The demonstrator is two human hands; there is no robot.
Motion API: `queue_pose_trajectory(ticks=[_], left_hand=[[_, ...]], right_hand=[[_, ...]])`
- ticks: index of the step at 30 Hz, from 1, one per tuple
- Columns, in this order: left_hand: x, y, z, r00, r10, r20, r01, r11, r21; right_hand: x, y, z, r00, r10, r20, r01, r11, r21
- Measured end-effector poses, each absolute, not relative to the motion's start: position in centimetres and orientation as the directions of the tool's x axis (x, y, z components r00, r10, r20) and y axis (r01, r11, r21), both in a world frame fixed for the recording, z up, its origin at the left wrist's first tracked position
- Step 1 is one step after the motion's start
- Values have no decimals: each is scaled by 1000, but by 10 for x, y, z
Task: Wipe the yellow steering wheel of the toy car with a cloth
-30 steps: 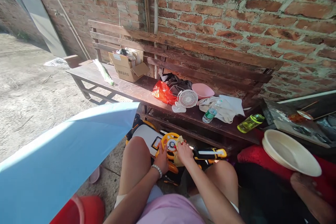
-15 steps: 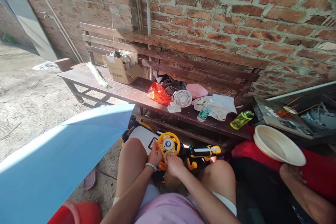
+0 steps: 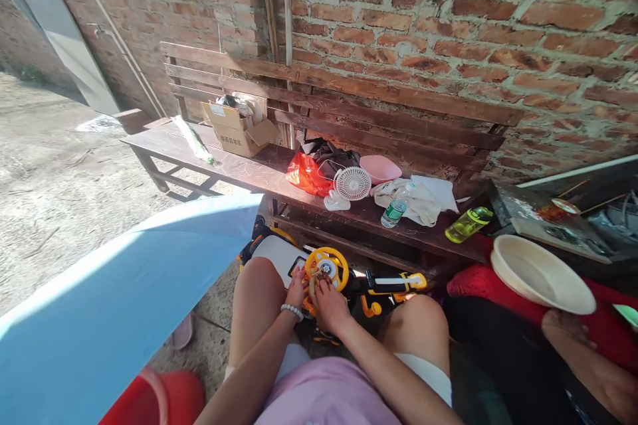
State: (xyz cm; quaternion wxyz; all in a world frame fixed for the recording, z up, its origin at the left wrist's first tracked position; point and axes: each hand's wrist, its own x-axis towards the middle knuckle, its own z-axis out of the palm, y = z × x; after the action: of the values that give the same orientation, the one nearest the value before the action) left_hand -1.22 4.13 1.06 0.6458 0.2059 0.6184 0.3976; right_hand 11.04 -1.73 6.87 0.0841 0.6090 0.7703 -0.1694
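Observation:
My right hand (image 3: 331,304) is closed around a small tan-brown, rough-looking thing (image 3: 314,287), whose kind I cannot make out. Darker brown bits show at its upper end. Close on its left is my left hand (image 3: 296,292), with a beaded bracelet on the wrist; its fingers are curled in, and what they grip is hidden. Both hands are between my knees, in front of a yellow toy steering wheel (image 3: 341,259). That wheel belongs to a toy vehicle with a white panel (image 3: 272,254) and yellow-and-black parts.
A wooden bench (image 3: 349,212) bears a carton (image 3: 226,133), a red bag (image 3: 304,174), a small fan (image 3: 351,184), a water bottle (image 3: 393,211) and a green bottle (image 3: 467,224). On the right, another person's hand (image 3: 565,329) is under a cream basin (image 3: 535,279). A blue sheet (image 3: 124,299) spreads left, above a red bucket (image 3: 182,395).
My right hand has turned, and the brown thing now stands higher and more upright before the wheel. My left hand remains beside it. The whole view has shifted slightly.

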Motion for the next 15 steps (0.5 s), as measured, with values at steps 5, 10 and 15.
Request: queue_pose_trajectory(ticks=[5,10,15], left_hand=[[-13,30,6,-113,946,-304,245,323,914],[-7,14,6,130,973,-191,688,50,724],[-2,9,14,167,946,-278,770,51,636]], right_hand=[[153,-35,76,-192,926,-324,974,138,-180],[163,-30,82,-41,929,-369,985,-25,-170],[175,-44,82,-132,952,-277,939,30,-342]])
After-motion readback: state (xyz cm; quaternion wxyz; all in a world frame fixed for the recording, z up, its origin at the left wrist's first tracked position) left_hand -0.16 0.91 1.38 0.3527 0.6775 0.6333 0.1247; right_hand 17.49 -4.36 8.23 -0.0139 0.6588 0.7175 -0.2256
